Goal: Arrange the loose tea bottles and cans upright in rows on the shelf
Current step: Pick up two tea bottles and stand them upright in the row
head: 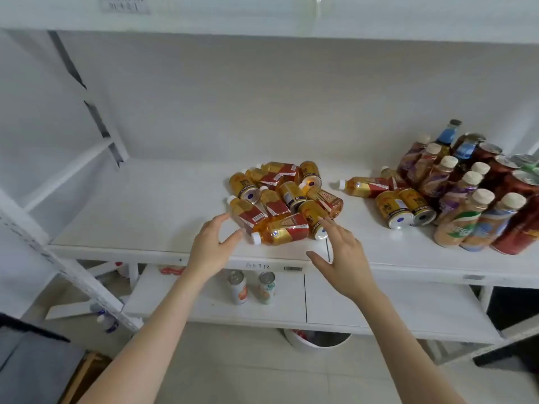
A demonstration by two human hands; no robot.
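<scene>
Shelf (140,199), white: heap of tea bottles and cans (280,196) lying on their sides at centre; standing bottles (466,196) at 3 o'clock. Left hand (213,246), 7 o'clock of heap, fingers spread, empty. Right hand (341,258), 5 o'clock, likewise spread and empty.

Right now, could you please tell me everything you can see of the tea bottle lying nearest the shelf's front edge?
The tea bottle is clear plastic with amber liquid, a white cap and a red-and-gold label. It lies on its side on the shelf against the pile behind, cap toward the left hand, which does not touch it.
</scene>
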